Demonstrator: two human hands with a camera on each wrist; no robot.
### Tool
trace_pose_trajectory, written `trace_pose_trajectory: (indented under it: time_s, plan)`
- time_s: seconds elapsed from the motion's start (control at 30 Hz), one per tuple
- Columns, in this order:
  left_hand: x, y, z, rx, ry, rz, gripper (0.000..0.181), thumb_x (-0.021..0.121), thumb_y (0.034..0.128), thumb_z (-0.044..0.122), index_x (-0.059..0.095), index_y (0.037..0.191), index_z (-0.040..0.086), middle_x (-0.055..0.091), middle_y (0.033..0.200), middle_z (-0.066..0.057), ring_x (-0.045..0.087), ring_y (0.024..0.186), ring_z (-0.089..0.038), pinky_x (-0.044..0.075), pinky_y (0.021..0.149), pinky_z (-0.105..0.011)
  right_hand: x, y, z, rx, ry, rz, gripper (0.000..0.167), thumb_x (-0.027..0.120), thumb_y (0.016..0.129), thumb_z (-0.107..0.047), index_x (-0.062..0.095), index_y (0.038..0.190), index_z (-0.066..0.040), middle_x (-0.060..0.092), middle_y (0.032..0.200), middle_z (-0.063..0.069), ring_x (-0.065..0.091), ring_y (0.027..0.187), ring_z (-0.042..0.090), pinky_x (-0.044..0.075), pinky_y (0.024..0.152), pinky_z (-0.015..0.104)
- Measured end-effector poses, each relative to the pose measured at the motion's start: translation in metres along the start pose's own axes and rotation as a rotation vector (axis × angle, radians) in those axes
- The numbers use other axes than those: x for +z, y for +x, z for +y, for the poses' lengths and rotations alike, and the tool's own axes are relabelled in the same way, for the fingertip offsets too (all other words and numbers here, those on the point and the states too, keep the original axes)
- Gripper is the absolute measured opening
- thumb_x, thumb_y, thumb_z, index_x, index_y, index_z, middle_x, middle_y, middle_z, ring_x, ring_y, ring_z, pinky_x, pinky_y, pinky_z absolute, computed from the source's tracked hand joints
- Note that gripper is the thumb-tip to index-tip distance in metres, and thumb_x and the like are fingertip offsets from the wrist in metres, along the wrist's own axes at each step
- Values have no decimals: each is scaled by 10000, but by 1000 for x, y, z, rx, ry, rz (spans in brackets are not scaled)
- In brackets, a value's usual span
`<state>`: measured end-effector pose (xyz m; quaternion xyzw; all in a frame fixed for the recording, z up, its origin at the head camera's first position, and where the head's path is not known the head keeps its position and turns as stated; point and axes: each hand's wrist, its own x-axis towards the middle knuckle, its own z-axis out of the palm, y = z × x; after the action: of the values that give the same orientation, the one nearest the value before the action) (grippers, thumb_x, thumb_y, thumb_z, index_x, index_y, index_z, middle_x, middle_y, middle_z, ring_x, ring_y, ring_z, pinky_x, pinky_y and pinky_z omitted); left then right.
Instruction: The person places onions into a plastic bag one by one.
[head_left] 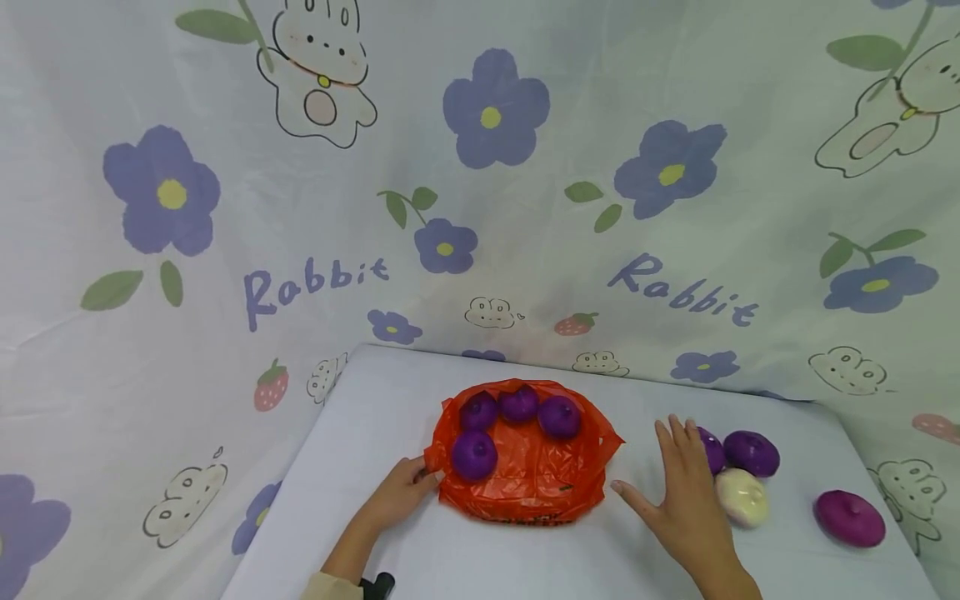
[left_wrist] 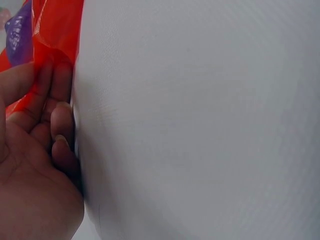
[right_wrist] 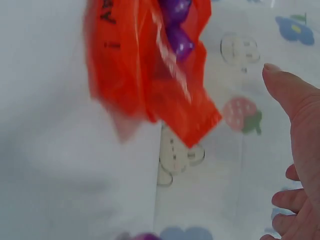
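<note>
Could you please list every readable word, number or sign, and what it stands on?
"Rabbit", twice, on the white flower-printed fabric backdrop.
"AV !", apparently, sideways on the open red plastic bag, right wrist view.
The bag's lettering in the head view: too small to read.

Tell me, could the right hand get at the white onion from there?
Probably yes: the right hand holds nothing, its fingers outstretched, and the white onion lies just to its right. Two purple onions sit close behind it, but nothing seems to block its near side.
</note>
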<state>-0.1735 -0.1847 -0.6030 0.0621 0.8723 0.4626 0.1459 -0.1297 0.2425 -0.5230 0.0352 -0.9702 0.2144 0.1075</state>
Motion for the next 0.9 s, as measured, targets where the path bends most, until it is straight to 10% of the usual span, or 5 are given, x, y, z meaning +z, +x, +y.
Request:
trace_pose_trajectory:
  time_s: [0.43, 0.9]
  plan:
    - [0, 1, 2, 5, 13, -11, 197, 649, 1042, 287, 710, 1144, 130, 500, 808, -15, 433, 825, -209, 344, 699, -346, -25, -10, 78, 72, 32, 213, 1053, 915, 786, -360, 331, 1499, 150, 265, 1522, 468, 97, 1485, 632, 77, 1179, 699]
    - [0, 1, 1, -2, 14, -14, 231, 654, 1038, 295, 705, 1146, 97, 498, 823, -28, 444, 838, -214, 363, 732, -381, -32, -20, 131, 276, -55, 157, 1088, 834, 848, -497, 279, 1473, 200, 192, 1496, 517, 67, 1430, 704, 22, 1168, 725]
